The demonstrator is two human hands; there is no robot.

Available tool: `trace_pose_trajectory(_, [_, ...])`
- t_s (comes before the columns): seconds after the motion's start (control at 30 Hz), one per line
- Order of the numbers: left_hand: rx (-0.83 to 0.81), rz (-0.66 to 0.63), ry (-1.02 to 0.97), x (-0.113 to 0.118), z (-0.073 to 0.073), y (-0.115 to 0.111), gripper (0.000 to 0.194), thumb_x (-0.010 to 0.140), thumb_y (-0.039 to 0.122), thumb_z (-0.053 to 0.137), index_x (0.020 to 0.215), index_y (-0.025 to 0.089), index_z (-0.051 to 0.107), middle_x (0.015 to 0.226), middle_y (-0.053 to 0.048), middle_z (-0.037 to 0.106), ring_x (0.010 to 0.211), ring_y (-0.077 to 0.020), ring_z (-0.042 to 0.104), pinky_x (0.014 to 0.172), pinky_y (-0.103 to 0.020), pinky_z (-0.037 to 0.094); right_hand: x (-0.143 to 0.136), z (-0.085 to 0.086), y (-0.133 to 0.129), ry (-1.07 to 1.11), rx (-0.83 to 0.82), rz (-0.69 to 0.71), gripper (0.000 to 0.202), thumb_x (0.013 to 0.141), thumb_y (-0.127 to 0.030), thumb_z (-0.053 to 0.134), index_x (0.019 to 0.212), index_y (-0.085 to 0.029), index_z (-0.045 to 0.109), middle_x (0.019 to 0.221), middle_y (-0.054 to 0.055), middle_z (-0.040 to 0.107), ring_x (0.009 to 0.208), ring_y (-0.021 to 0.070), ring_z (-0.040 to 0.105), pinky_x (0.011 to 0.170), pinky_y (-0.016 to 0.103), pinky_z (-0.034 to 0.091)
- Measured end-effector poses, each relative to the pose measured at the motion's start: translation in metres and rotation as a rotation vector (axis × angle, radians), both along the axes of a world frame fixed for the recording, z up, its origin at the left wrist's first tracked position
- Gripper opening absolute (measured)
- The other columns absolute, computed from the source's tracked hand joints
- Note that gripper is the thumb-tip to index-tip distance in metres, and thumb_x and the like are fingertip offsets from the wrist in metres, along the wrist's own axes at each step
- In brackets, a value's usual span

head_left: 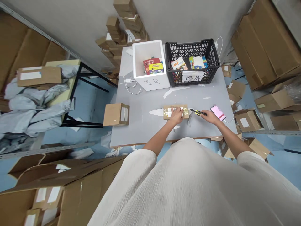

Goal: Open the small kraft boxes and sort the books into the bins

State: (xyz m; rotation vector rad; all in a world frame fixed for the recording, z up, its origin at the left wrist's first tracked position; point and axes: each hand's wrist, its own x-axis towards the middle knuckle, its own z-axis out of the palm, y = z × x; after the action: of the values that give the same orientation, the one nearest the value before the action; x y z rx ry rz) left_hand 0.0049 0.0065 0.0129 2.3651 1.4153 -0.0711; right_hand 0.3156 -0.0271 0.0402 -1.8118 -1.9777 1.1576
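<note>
A small taped cardboard box lies on the grey table near its front edge. My left hand rests on top of it, fingers spread over its label. In my right hand is a yellow and black box cutter, held just right of the box with its tip pointing left at the box's right end. Whether the blade touches the cardboard is too small to tell.
Behind stand a white foam box and a black crate, both with books. A closed carton sits at the table's left edge. A phone on a cable lies right of my right hand. Cartons crowd the floor.
</note>
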Motion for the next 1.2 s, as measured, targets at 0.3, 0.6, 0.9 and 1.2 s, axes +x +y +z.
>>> trace_pose_trajectory(0.3, [0.008,-0.020,-0.020,-0.012,-0.008,-0.005,0.053,0.093,0.031,0.078,0.145,0.025,0.066,0.139,-0.014,0.063,0.120,-0.0343,0.072,0.137,-0.070,0.013,-0.023,0.013,0.038,-0.365,0.052,0.252,0.037,0.108,-0.038,0.053,0.128,-0.025,0.081,0.116,0.010,0.085,0.098,0.0281,0.075,0.080,0.033,0.049])
trace_pose_trajectory(0.6, [0.038,-0.024,-0.040,-0.011,-0.009,-0.011,0.054,0.094,0.028,0.080,0.146,0.023,0.064,0.139,-0.014,0.065,0.130,-0.0330,0.069,0.140,-0.065,0.012,-0.042,0.013,0.064,-0.425,-0.012,0.341,0.036,0.106,-0.036,0.052,0.123,-0.024,0.081,0.116,0.011,0.082,0.099,0.0277,0.071,0.081,0.034,0.046])
trace_pose_trajectory(0.9, [0.042,0.004,-0.043,-0.009,-0.008,-0.013,0.051,0.095,0.027,0.079,0.144,0.024,0.065,0.139,-0.014,0.065,0.118,-0.0320,0.074,0.139,-0.067,0.013,-0.026,0.008,0.044,-0.029,-0.355,0.181,0.039,0.098,-0.057,0.063,0.095,-0.020,0.074,0.075,0.000,0.067,0.058,0.0129,0.049,0.053,0.026,0.038])
trace_pose_trajectory(1.2, [-0.003,0.007,-0.026,-0.008,0.002,-0.008,0.057,0.096,0.026,0.074,0.151,0.024,0.059,0.146,-0.015,0.062,0.131,-0.0332,0.067,0.135,-0.056,0.021,-0.013,-0.012,0.008,0.131,-0.378,0.009,0.047,0.092,-0.068,0.072,0.091,-0.022,0.072,0.079,0.003,0.071,0.062,0.0140,0.057,0.051,0.023,0.042])
